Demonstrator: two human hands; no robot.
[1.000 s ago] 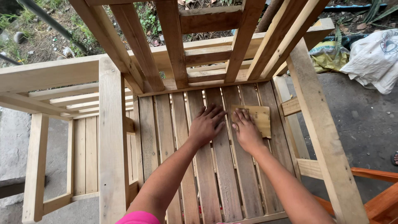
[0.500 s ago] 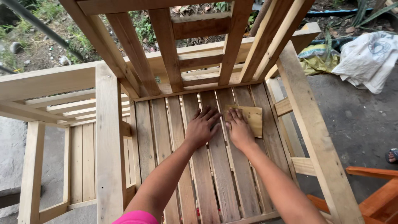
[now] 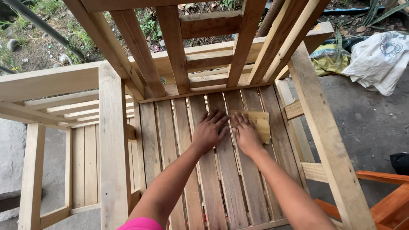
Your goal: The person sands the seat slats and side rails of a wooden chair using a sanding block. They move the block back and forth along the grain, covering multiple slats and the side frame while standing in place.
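Your right hand (image 3: 246, 135) presses flat, fingers spread, on a tan rectangular sandpaper sheet (image 3: 259, 123); your left hand (image 3: 208, 130) lies splayed on the wooden slatted seat (image 3: 162, 127).

Two bare forearms, no rings or watch; a bright pink garment (image 3: 140, 224) at the chest.

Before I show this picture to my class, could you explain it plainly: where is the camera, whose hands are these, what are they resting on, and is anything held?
The one picture comes from a camera worn on a person's head, looking down at their own two bare hands. Below is an unpainted pale wooden chair frame with a seat of brown wooden slats. The left hand lies flat on the slats, fingers spread, holding nothing. The right hand presses a tan rectangular sheet of sandpaper against the slats; it pins the sheet rather than gripping it. On the grey ground to the right lies a white plastic sack.
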